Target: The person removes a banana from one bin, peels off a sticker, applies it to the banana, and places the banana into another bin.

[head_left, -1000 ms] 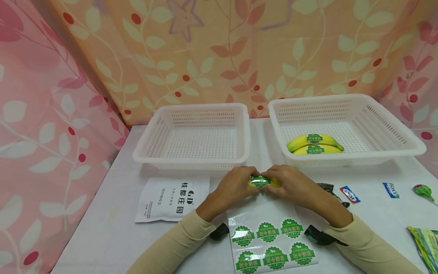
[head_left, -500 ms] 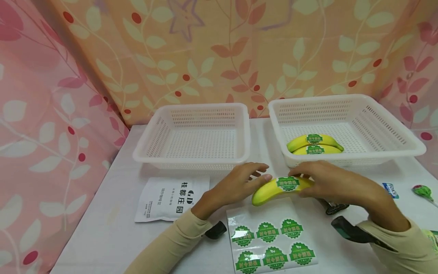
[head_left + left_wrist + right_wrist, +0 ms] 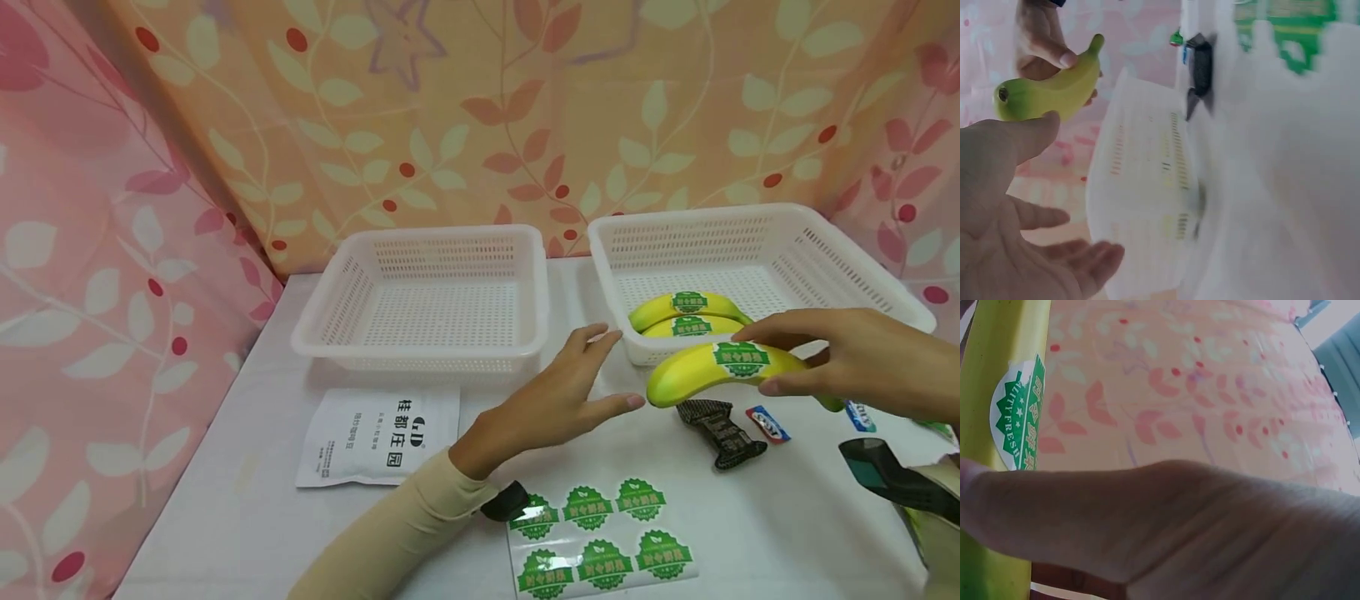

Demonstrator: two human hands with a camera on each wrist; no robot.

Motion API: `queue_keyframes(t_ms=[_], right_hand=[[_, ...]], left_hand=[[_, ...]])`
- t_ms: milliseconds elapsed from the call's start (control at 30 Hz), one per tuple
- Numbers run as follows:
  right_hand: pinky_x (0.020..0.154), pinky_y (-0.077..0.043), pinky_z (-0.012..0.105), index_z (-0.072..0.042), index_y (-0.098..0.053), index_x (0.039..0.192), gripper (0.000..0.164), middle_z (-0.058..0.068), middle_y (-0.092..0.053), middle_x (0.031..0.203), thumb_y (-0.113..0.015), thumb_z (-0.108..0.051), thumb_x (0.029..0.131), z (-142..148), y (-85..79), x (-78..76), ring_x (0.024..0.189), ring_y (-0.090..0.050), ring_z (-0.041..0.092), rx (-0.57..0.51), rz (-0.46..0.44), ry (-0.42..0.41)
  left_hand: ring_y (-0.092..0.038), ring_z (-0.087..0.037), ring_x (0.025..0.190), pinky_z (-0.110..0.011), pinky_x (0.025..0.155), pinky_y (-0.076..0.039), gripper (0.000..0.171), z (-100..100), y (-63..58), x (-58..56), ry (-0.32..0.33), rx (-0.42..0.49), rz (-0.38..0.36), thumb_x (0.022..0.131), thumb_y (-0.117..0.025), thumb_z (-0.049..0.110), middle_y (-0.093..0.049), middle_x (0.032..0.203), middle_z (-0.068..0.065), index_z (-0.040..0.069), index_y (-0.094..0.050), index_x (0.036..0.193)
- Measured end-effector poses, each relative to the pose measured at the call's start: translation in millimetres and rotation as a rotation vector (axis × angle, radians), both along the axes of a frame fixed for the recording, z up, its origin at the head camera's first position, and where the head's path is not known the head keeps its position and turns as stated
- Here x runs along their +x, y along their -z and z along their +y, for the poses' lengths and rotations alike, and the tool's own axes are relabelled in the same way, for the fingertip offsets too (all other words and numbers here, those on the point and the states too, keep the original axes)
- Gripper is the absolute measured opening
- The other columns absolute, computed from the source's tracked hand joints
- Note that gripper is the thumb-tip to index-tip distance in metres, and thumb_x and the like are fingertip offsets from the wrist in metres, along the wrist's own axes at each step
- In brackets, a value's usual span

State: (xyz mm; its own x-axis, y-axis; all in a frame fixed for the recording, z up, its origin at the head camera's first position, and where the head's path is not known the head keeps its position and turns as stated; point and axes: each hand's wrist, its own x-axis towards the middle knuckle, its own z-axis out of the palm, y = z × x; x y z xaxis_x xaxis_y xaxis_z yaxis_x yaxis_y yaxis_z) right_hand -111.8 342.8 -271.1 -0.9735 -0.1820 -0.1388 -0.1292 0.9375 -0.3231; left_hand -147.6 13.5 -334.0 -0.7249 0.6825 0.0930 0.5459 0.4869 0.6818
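Head view, right hand: right hand (image 3: pixel 862 362) grips a labelled banana (image 3: pixel 723 368) between thumb and fingers, held in the air over the front rim of the right basket (image 3: pixel 885 312), near the table's right edge.
Head view, left hand: left hand (image 3: pixel 551 408) holds nothing, fingers spread wide, palm toward the banana, just apart from its blunt end.
Head view, right basket: two labelled bananas (image 3: pixel 688 312) lie inside against the front wall.
Head view, left basket: white basket (image 3: pixel 431 296) stands toward the back of the table (image 3: pixel 240 517).
Head view, front edge: sticker sheet (image 3: pixel 600 546) with six green labels; white pouch (image 3: pixel 378 433) to its left.
Head view, under the banana: black clip (image 3: pixel 722 427) and small candy wrapper (image 3: pixel 767 423) lie on the table.
Left wrist view: open palm (image 3: pixel 1004 212) in the foreground; banana (image 3: pixel 1050 90) beyond it, pinched by the other hand's fingers (image 3: pixel 1038 44); basket blurred.
Right wrist view: finger (image 3: pixel 1147 519) lies across the banana (image 3: pixel 1004 375) below its green label (image 3: pixel 1017 415).
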Motion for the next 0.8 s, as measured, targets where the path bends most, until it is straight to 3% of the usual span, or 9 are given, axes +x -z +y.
queue_keyframes(t_ms=[100, 300, 433, 567, 667, 800], right_hand=[[0.070, -0.063, 0.047, 0.000, -0.064, 0.141, 0.076, 0.035, -0.066, 0.130, -0.091, -0.041, 0.084, 6.0, -2.2, -0.8, 0.095, -0.070, 0.038, 0.016, 0.027, 0.008], [0.067, -0.062, 0.049, 0.005, -0.061, 0.141, 0.080, 0.037, -0.066, 0.121, -0.090, -0.042, 0.084, 9.5, -1.9, -5.1, 0.093, -0.067, 0.048, 0.038, 0.015, 0.039], [0.064, -0.056, 0.039, 0.001, -0.063, 0.141, 0.078, 0.027, -0.070, 0.115, -0.089, -0.046, 0.084, 12.1, -2.2, -9.1, 0.095, -0.067, 0.043, 0.040, 0.034, 0.040], [0.068, -0.056, 0.045, -0.004, -0.062, 0.144, 0.076, 0.030, -0.068, 0.123, -0.086, -0.049, 0.087, 17.2, -5.8, -15.7, 0.101, -0.067, 0.047, 0.028, 0.062, 0.045], [0.069, -0.057, 0.060, -0.002, -0.059, 0.146, 0.079, 0.037, -0.064, 0.129, -0.084, -0.049, 0.089, 20.0, -13.1, -24.4, 0.103, -0.062, 0.055, 0.031, 0.074, 0.067], [0.073, -0.057, 0.067, 0.001, -0.060, 0.145, 0.076, 0.038, -0.062, 0.130, -0.084, -0.045, 0.089, 21.1, -26.8, -45.6, 0.107, -0.059, 0.059, 0.060, 0.088, 0.062]], left_hand=[[-0.034, -0.022, 0.157, -0.046, 0.120, -0.042, 0.090, 16.8, -4.1, -7.7, -0.058, 0.024, -0.020, 0.102, -0.066, 0.054, -0.012, 0.177, -0.006, 0.017, -0.022, 0.170], [-0.035, -0.034, 0.156, -0.050, 0.120, -0.042, 0.084, 38.9, 0.9, -29.3, -0.175, 0.026, 0.058, 0.104, -0.064, 0.051, -0.012, 0.177, -0.010, 0.013, -0.026, 0.169], [-0.040, -0.034, 0.151, -0.050, 0.118, -0.044, 0.079, 43.2, 7.8, -36.1, -0.208, 0.020, 0.067, 0.105, -0.063, 0.050, -0.017, 0.177, -0.004, 0.014, -0.031, 0.168], [-0.042, -0.032, 0.150, -0.049, 0.118, -0.045, 0.077, 42.8, 11.1, -38.1, -0.222, 0.045, 0.073, 0.104, -0.064, 0.050, -0.021, 0.176, -0.002, 0.015, -0.035, 0.167], [-0.041, -0.029, 0.152, -0.049, 0.119, -0.043, 0.078, 42.9, 11.0, -39.2, -0.217, 0.049, 0.075, 0.104, -0.065, 0.051, -0.022, 0.175, -0.002, 0.015, -0.035, 0.166], [-0.039, -0.027, 0.154, -0.049, 0.119, -0.044, 0.078, 43.8, 10.7, -39.8, -0.215, 0.055, 0.066, 0.103, -0.066, 0.050, -0.022, 0.175, -0.002, 0.015, -0.036, 0.166]])
